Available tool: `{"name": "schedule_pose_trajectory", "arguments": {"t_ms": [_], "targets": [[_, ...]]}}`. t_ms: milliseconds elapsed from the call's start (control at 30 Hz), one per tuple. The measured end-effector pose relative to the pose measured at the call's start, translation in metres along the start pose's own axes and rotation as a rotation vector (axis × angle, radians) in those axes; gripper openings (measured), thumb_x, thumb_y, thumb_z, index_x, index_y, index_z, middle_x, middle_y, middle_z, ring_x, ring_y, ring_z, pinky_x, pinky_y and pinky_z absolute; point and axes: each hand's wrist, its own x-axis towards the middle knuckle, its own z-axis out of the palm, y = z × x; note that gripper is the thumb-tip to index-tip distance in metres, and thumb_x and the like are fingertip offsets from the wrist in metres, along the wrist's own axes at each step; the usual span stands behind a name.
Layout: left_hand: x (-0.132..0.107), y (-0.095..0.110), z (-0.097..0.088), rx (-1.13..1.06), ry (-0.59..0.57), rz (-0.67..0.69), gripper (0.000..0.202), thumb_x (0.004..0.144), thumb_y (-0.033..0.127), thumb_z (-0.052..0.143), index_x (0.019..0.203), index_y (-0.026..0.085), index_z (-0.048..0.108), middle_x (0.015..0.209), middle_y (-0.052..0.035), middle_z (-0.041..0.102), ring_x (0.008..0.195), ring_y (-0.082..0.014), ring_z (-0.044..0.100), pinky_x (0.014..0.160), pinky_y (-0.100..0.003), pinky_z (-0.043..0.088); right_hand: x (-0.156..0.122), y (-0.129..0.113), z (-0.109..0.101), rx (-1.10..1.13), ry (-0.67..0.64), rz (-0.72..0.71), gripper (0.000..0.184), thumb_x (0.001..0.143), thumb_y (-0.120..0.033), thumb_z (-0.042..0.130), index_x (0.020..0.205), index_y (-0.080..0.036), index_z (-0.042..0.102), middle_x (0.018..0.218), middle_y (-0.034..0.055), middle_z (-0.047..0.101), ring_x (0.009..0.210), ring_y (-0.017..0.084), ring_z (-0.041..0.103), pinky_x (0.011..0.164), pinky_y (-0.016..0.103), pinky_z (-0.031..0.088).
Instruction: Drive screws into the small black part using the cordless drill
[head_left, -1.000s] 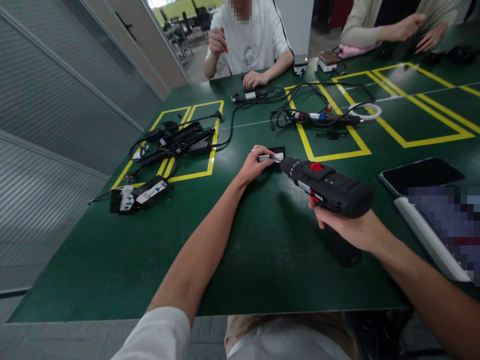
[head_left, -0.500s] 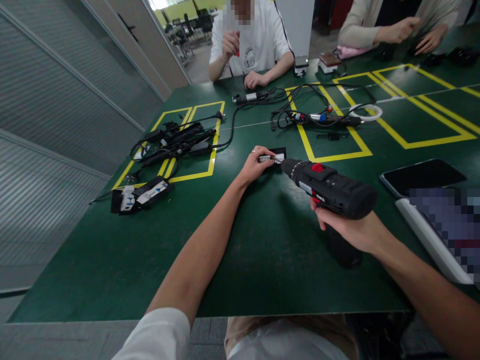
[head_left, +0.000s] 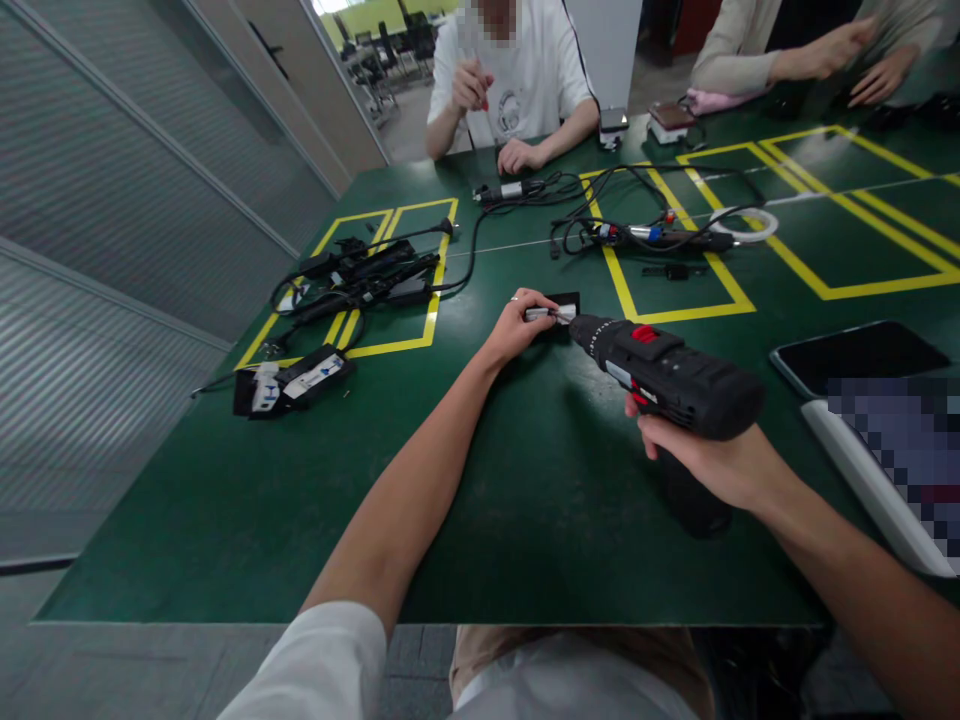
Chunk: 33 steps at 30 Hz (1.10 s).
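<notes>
The left hand (head_left: 519,328) holds a small part (head_left: 569,311) with its fingers, mid-table (head_left: 525,520). To the right, the long drill (head_left: 671,377) slants, its tip pointing far and left at the part. The right hand (head_left: 705,458) grips its handle.

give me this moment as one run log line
left hand: holding small piece | right hand: gripping drill, pointed at piece | cable bundle: on table, left side

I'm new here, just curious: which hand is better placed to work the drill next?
The right hand, I'd say: it grips the drill, which points at the small piece. The left hand is busy holding that piece.
</notes>
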Motion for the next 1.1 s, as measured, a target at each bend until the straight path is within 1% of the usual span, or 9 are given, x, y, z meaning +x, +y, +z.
{"name": "schedule_pose_trajectory", "arguments": {"t_ms": [267, 567, 800, 1100], "targets": [[-0.0003, -0.0023, 0.0, -0.016, -0.005, 0.007, 0.017, 0.074, 0.021, 0.066, 0.091, 0.02, 0.07, 0.1, -0.0042, 0.056, 0.102, -0.0184, 0.054, 0.098, -0.036, 0.04, 0.0002, -0.0009, -0.0016, 0.019, -0.013, -0.014, 0.01, 0.078, -0.028, 0.059, 0.085, -0.02, 0.061, 0.068, -0.0012, 0.062, 0.063, 0.016, 0.061, 0.063, 0.031, 0.051], [0.0004, -0.0011, 0.0, 0.008, -0.013, 0.002, 0.016, 0.075, 0.021, 0.065, 0.09, 0.02, 0.069, 0.099, -0.0039, 0.059, 0.103, -0.0197, 0.053, 0.1, -0.038, 0.039, 0.0007, -0.0001, -0.0014, -0.007, -0.014, -0.042, 0.009, 0.079, -0.026, 0.057, 0.086, -0.021, 0.062, 0.066, -0.001, 0.062, 0.063, 0.017, 0.061, 0.063, 0.032, 0.05], [0.0003, 0.0, 0.0002, 0.006, -0.007, -0.008, 0.017, 0.074, 0.019, 0.065, 0.09, 0.02, 0.07, 0.1, -0.0042, 0.058, 0.103, -0.0191, 0.053, 0.099, -0.037, 0.039, -0.0005, 0.0006, -0.0014, -0.002, -0.014, -0.022, 0.011, 0.08, -0.028, 0.058, 0.087, -0.021, 0.062, 0.067, -0.0015, 0.061, 0.062, 0.017, 0.06, 0.065, 0.032, 0.049], [-0.0005, 0.0003, -0.0003, -0.003, -0.009, -0.009, 0.017, 0.074, 0.02, 0.066, 0.091, 0.021, 0.07, 0.1, -0.004, 0.057, 0.103, -0.0189, 0.054, 0.099, -0.037, 0.04, 0.0004, 0.0055, -0.0032, -0.014, -0.039, -0.007, 0.015, 0.082, -0.032, 0.058, 0.091, -0.021, 0.063, 0.069, -0.0013, 0.062, 0.067, 0.018, 0.062, 0.066, 0.032, 0.049]]}}
